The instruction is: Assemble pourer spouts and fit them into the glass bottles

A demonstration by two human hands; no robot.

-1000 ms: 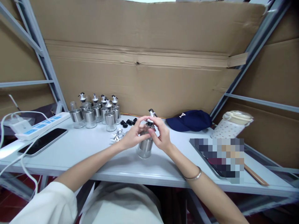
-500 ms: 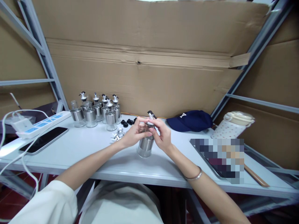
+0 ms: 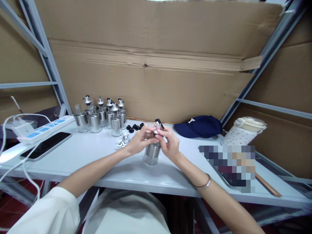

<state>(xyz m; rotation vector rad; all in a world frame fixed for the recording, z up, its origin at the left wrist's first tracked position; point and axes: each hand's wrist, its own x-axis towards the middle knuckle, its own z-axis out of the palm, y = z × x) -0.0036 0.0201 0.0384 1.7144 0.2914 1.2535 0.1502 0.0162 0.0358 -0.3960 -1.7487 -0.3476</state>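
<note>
In front of me a glass bottle point(image 3: 152, 154) with a steel sleeve stands upright on the table. My left hand point(image 3: 141, 139) is closed round its neck, fingers at the back and thumb in front. The fingers of my right hand point(image 3: 170, 142) pinch a white pour spout point(image 3: 159, 124) with a black flap at the top of the bottle. How far the spout sits in the neck is hidden by my fingers. Left of my hands lie several white spout parts point(image 3: 123, 141) and, behind them, several small black pieces point(image 3: 131, 130).
Several similar bottles point(image 3: 116, 125) stand at the back left, some with spouts. A power strip point(image 3: 46, 130) and a phone point(image 3: 47, 146) lie at the left. Towards the right are a navy cap point(image 3: 200, 126), a white dotted flask point(image 3: 240, 131) and a partly blurred dark item point(image 3: 219, 165).
My right fingers have shifted from resting over the spout's base to pinching it. The spout's top sits slightly lower and its black flap has turned. My left hand stays round the neck.
</note>
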